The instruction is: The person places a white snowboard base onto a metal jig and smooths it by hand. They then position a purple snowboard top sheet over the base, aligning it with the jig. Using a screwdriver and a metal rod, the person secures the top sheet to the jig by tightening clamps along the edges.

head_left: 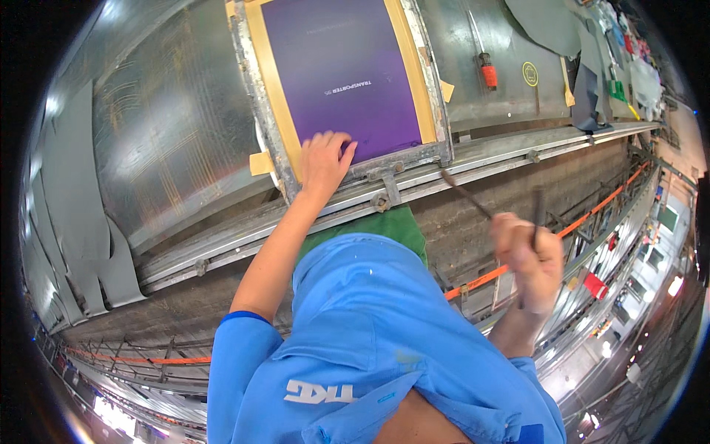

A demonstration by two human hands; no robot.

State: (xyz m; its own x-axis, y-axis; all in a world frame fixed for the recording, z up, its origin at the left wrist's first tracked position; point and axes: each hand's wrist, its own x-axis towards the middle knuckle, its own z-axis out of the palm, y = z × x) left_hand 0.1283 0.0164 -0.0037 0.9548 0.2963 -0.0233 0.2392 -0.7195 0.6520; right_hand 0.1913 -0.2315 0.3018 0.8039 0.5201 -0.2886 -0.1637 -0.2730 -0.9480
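A screen-printing frame [403, 157] with a worn metal border and a purple mesh [347, 96] lies on the long table before me. Beige tape lines the mesh along its sides. My left hand [325, 159] rests over the frame's near left corner, palm down, fingers loosely bent and apart, holding nothing. To the right of that corner, off the table's edge, my right hand [526, 255] is raised and closed on a thin dark metal tool [467, 194]. Motion blurs the tool, so its kind is unclear; a second dark shaft rises from the same fist.
A metal rail [495, 155] with clamps runs along the table's near edge. A red-handled screwdriver [487, 74] lies right of the frame. Grey sheets [70, 192] hang over the table at left. Farther right are a yellow-handled brush [569, 92] and cluttered items. Behind me runs an orange rail [481, 281].
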